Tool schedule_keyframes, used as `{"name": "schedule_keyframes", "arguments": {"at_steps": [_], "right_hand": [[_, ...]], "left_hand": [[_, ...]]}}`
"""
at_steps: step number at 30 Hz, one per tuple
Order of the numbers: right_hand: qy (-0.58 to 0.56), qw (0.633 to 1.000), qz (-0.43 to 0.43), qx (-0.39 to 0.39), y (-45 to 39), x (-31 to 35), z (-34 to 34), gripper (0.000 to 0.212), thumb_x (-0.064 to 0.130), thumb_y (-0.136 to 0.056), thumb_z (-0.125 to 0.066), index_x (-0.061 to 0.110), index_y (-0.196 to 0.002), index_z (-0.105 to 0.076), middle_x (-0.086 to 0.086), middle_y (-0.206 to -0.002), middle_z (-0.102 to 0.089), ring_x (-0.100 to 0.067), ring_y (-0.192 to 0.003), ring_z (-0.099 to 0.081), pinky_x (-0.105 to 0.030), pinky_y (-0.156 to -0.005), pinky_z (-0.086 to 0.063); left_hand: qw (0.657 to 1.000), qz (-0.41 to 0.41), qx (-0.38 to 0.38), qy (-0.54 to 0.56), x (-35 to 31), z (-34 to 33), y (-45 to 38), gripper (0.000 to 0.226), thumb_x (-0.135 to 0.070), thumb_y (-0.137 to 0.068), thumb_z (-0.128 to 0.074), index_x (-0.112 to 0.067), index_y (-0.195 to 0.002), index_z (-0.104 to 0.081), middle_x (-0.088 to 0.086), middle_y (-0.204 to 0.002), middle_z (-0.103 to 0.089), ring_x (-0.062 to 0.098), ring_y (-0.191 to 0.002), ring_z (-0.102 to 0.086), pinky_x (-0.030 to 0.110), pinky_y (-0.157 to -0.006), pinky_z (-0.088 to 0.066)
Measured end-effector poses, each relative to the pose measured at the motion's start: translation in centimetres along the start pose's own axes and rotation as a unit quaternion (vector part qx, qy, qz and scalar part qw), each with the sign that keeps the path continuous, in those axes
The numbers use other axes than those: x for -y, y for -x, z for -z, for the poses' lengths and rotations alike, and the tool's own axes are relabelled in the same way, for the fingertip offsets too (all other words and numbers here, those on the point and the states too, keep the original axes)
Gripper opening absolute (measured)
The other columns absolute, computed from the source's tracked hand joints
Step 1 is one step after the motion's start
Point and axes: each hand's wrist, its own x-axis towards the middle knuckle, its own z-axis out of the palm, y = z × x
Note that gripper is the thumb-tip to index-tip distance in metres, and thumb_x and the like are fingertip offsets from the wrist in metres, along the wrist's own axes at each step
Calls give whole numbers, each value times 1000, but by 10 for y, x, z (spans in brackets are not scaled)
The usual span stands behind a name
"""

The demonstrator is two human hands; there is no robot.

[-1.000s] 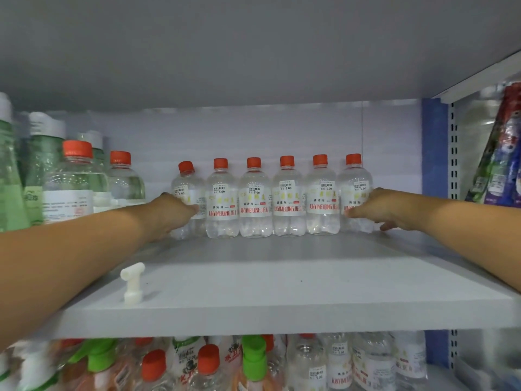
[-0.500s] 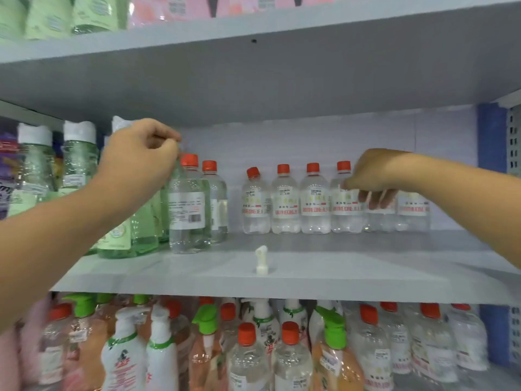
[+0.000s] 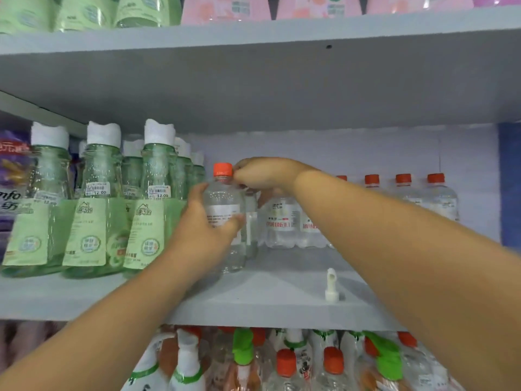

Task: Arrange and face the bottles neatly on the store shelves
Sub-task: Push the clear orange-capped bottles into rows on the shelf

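grey store shelf (image 3: 267, 300) is carrying the bottles. left hand (image 3: 207, 230) is wrapping around the body of a clear bottle (image 3: 225, 210) holding clear liquid, standing upright on it. right hand (image 3: 265, 173) is pinching at its orange cap (image 3: 222, 169). green bottles (image 3: 93, 210) are standing left of the hands, more clear orange-capped bottles (image 3: 423, 196) right of them, and a small white nozzle (image 3: 331, 285) is sitting below the right forearm.

The grey middle shelf (image 3: 253, 303) carries green white-capped bottles (image 3: 93, 210) standing along its left end, a clear orange-capped bottle (image 3: 224, 218) upright near the middle, and a row of small clear orange-capped bottles (image 3: 417, 198) against the back edge toward the right. A small white nozzle (image 3: 331, 285) stands alone near the front edge
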Motion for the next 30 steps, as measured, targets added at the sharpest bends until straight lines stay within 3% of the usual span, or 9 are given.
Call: {"name": "schedule_keyframes", "arguments": {"at_steps": [4,8,11,16,19,23,25,28,30], "right_hand": [[-46,997,-35,-45,-3,-9,-19,51,52,-86,-70,9,-114,-67,-6,-97,-69,-25,-79,-65,-37,-66,-62],[-85,991,-43,-94,32,-26,12,38,39,-99,-64,3,-110,-63,-4,-87,-60,-20,-71,-61,-32,-58,-58],[-83,986,-79,-124,75,-47,57,35,36,-100,-64,6,-117,-65,0,-96,-63,-20,-68,-60,-31,-56,-56],[-72,970,-141,-184,131,-96,125,38,49,-90,-70,19,-113,-69,6,-117,-71,-27,-94,-75,-41,-83,-61],[-49,971,-140,-188,146,-114,126,30,41,-99,-63,15,-109,-70,3,-107,-73,-22,-92,-75,-37,-83,-57],[-20,974,-105,-200,144,-116,101,38,48,-104,-50,16,-118,-62,6,-106,-67,-12,-87,-66,-33,-76,-52],[44,974,-98,-200,137,-113,88,53,54,-106,-38,15,-138,-54,-1,-122,-65,-19,-96,-61,-35,-80,-45],[160,973,-110,-128,135,-106,84,57,49,-110,-24,14,-153,-40,-13,-140,-58,-32,-115,-63,-43,-97,-52],[193,970,-120,-86,140,-110,85,68,62,-104,-28,21,-158,-29,-9,-150,-52,-30,-107,-69,-50,-103,-51]], "left_hand": [[1000,-12,-7,-12,-1,3,6,81,-38,-89,-74,-41,-152,-24,-8,-100,-64,13,-67,-64,28,-56,-49],[1000,-1,-4,-24,-7,6,9,83,-42,-86,-78,-39,-151,-27,-14,-96,-60,14,-74,-66,28,-55,-48],[999,-7,18,-35,-16,4,9,84,-42,-83,-80,-36,-150,-29,-14,-96,-61,13,-79,-66,29,-60,-48],[980,-18,161,-120,-47,-12,-4,69,-54,-82,-76,-43,-136,-33,-9,-107,-61,15,-75,-73,26,-59,-54],[969,-8,234,-75,-57,-31,-11,62,-43,-88,-75,-44,-134,-33,-4,-106,-68,17,-70,-77,21,-58,-60],[969,-7,235,-76,-57,-58,-23,65,-38,-90,-76,-39,-138,-33,-2,-100,-71,21,-82,-76,40,-77,-65],[967,-5,237,-94,-58,-64,-30,70,-40,-91,-74,-37,-144,-29,-2,-104,-69,21,-88,-75,41,-79,-65],[961,9,249,-121,-58,-63,-41,76,-44,-91,-73,-37,-149,-25,-3,-105,-66,21,-91,-74,40,-79,-65],[961,14,249,-124,-55,-62,-44,78,-46,-89,-74,-40,-150,-25,-3,-105,-67,21,-90,-75,40,-79,-65]]}}
